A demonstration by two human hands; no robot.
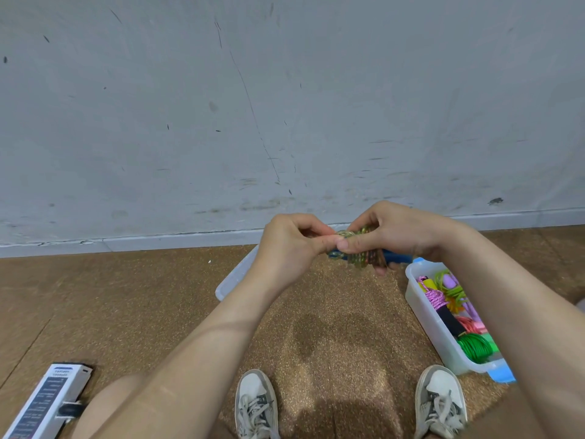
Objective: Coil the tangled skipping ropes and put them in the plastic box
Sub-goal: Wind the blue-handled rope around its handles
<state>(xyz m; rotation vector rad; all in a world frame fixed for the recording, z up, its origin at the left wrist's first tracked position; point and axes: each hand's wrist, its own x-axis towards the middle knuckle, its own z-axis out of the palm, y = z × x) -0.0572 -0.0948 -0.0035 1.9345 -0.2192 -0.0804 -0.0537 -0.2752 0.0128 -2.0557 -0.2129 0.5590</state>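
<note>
I hold a coiled glittery skipping rope (361, 259) with blue handles in front of me, above the floor. My right hand (392, 232) grips the bundle from above, thumb across the coils. My left hand (291, 245) pinches the rope's end at the bundle's left side. A clear plastic box (424, 308) stands on the floor to the right. Inside it lie several coiled ropes: a pink one (435, 297), a light green one (449, 288) and a dark green one (474, 346). My right forearm hides part of the box.
A clear box lid (234, 277) lies on the brown cork floor behind my left wrist. A white and dark carton (47, 403) sits at the bottom left. My two shoes (256, 403) point forward. A scuffed white wall (285, 106) rises close ahead.
</note>
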